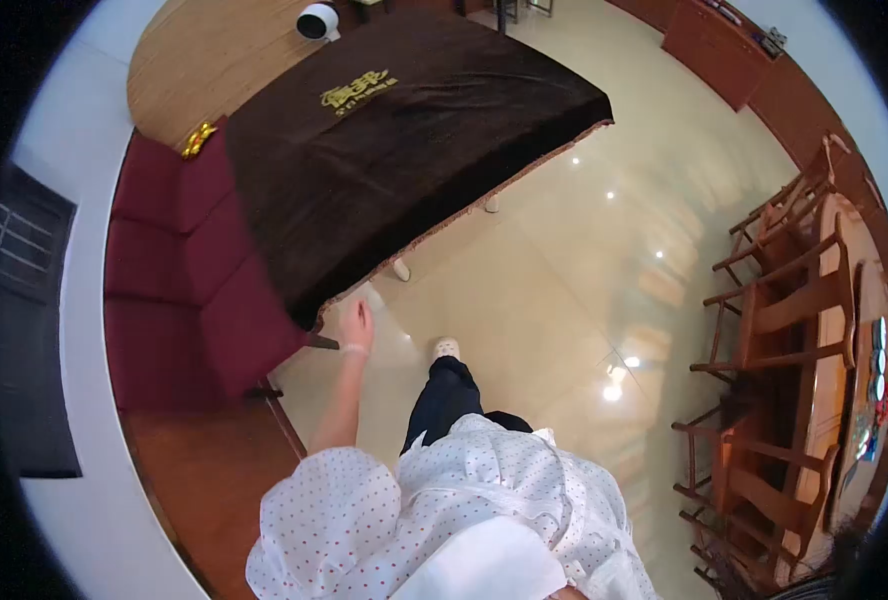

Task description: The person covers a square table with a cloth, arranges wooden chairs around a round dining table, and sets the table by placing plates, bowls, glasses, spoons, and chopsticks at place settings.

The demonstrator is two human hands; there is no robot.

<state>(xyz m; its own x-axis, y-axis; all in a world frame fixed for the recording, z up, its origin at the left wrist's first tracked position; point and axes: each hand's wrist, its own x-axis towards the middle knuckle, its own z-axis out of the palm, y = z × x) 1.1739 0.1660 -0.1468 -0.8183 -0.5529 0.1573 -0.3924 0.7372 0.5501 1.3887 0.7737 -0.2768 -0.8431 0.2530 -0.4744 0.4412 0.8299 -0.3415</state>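
My left hand [359, 322] hangs over the tiled floor, just beside the near corner of a table draped in a dark brown cloth [394, 150]. Its fingers are loosely curled together, slightly blurred, and no object shows in them. A band circles the wrist. Gold lettering [356, 92] marks the cloth, which hangs over the table's edges. Of my right hand nothing can be made out.
Maroon cushioned seating [159, 260] runs along the left wall beside the covered table. A round wooden surface [204, 60] stands behind it. Wooden chairs [799, 320] surround another table [834, 400] at right. A wooden cabinet [714, 50] is at upper right.
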